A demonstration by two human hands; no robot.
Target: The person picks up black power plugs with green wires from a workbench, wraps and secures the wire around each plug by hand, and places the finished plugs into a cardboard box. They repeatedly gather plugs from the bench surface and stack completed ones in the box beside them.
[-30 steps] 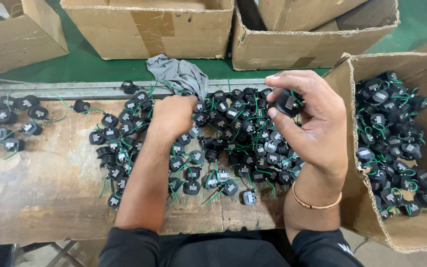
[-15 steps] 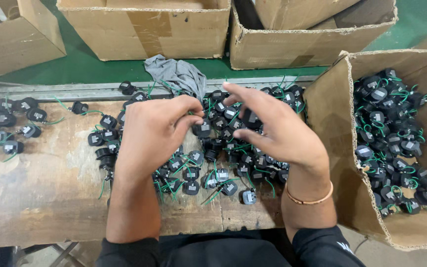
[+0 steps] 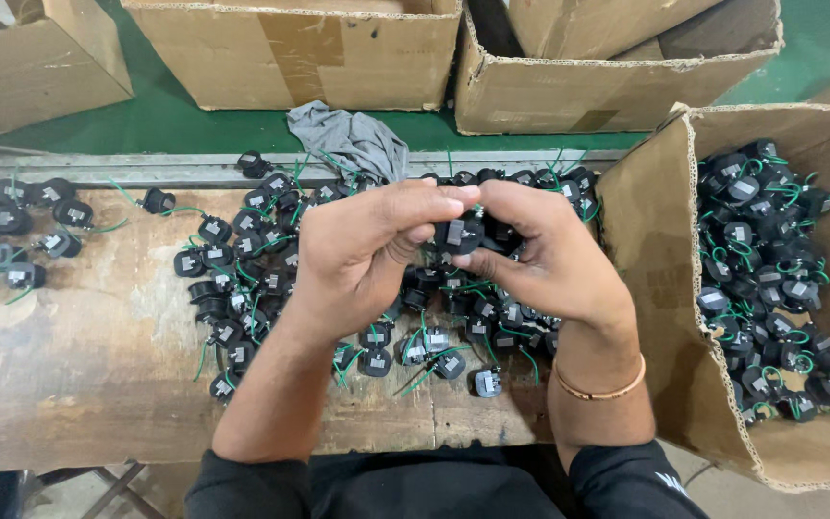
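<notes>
My left hand (image 3: 362,255) pinches the small black part (image 3: 457,235) above the counter (image 3: 79,384); my right hand (image 3: 540,259) clamps its other side. It looks light, rigid and hard-shelled; I judge the body safer to grip than its thin green wire.

Left hand (image 3: 357,252) up off pile (image 3: 271,279), moved toward frame centre. Right hand (image 3: 545,259) came down from upper right, now meeting left at centre. Both hands pinch one small black part (image 3: 459,234) between fingertips, lifted above heap; a second ago hands were apart, left digging in parts.
</notes>
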